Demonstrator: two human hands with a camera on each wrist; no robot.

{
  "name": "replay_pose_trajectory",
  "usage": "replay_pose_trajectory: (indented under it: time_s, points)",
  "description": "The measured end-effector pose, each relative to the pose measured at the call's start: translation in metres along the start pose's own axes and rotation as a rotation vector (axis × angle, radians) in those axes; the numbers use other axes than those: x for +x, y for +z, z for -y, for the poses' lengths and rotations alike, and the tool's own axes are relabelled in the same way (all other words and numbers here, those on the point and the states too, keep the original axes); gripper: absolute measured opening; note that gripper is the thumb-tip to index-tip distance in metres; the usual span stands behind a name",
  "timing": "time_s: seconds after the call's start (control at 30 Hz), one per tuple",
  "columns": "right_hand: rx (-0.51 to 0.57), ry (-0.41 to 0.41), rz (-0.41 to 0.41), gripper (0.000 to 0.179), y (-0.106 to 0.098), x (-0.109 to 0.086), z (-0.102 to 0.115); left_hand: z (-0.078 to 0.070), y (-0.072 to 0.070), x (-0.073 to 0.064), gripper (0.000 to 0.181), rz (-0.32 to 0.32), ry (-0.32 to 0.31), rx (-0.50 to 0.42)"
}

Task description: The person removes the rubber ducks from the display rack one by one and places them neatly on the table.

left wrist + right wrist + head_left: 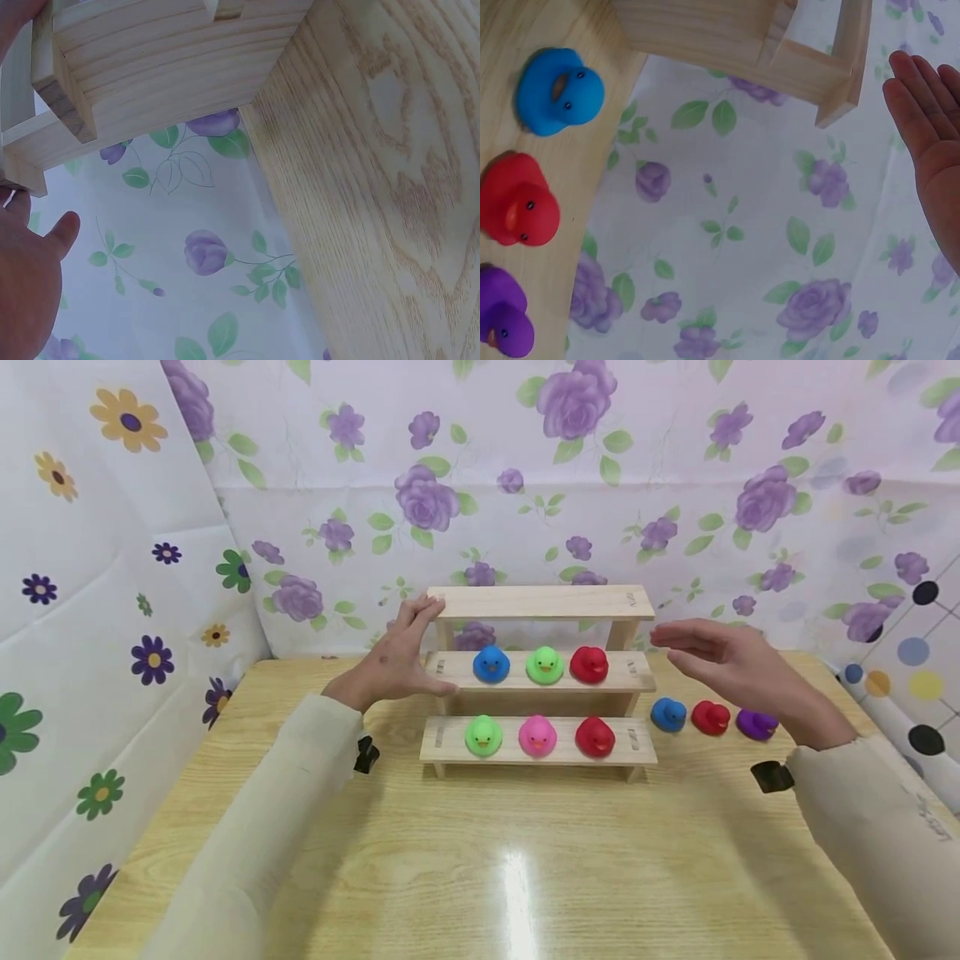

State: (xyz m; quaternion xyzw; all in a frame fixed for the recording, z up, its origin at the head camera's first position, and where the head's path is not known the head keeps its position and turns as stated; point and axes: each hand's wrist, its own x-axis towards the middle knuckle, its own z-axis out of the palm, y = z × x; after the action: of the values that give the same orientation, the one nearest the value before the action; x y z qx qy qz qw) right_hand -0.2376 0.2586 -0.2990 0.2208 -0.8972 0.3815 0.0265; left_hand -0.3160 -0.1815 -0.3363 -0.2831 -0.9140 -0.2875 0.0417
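Wood-grained tabletop (420, 860) is gleaming up front; lime-green, pink and red rubber ducks (537, 738) are lining the bottom step (453, 748) of a pale wooden three-tier stand (540, 603). Loose blue, red and purple ducks (710, 718) are sitting right; blue, green and red ones (544, 667) are riding the middle step (621, 672). Spread left hand (393, 660) is touching the stand, right hand (738, 668) is hovering apart, fingers straight; steadying probably wants gentle, even pressure.

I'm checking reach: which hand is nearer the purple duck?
Right. The right hand is raised close by the purple duck, on the same side of the rack; the left hand is at the rack's opposite end.
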Motion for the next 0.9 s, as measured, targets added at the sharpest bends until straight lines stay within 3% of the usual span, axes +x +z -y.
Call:
replay_pose_trajectory:
  time_s: [0.53,0.9]
  points:
    - [-0.019,-0.068,0.027,0.040,0.021,0.026,0.025,0.000,0.002,-0.002,0.123,0.003,0.049,-0.017]
    - [-0.011,-0.134,0.087,0.041,0.031,0.043,0.039,0.001,0.002,-0.001,0.122,0.006,0.036,-0.008]
